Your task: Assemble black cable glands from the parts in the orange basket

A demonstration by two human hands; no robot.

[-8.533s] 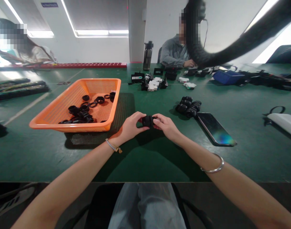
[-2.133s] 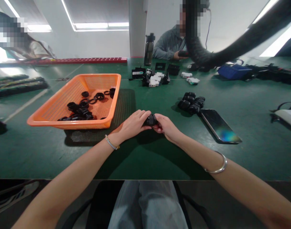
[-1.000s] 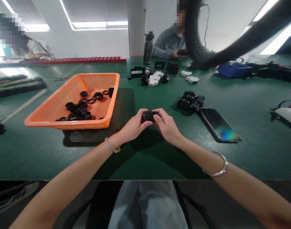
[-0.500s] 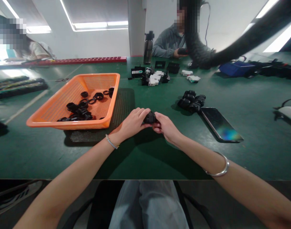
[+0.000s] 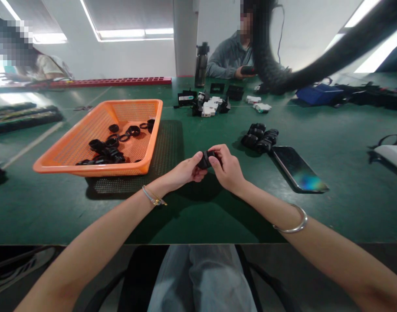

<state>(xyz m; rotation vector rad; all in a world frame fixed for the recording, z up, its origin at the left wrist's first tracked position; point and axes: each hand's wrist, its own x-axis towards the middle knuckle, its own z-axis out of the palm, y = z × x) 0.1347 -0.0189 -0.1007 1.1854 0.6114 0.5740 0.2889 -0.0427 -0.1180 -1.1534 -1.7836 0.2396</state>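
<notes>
One small black part (image 5: 206, 158) is held just over the table (image 5: 348, 208), straight ahead of the person and pinched between both hands. The left hand (image 5: 184, 171) has its fingers closed on the part's left side. The right hand (image 5: 228, 170) grips the right end. An orange basket (image 5: 87, 170) to the left holds black rings (image 5: 109, 147). A pile of black pieces (image 5: 259, 138) lies to the right, just beside a phone (image 5: 297, 170).

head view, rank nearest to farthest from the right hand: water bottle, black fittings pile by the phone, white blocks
From the right hand, gripping a black fitting:
1. black fittings pile, ahead to its right
2. white blocks, farther ahead, mid-table
3. water bottle, far side
</notes>
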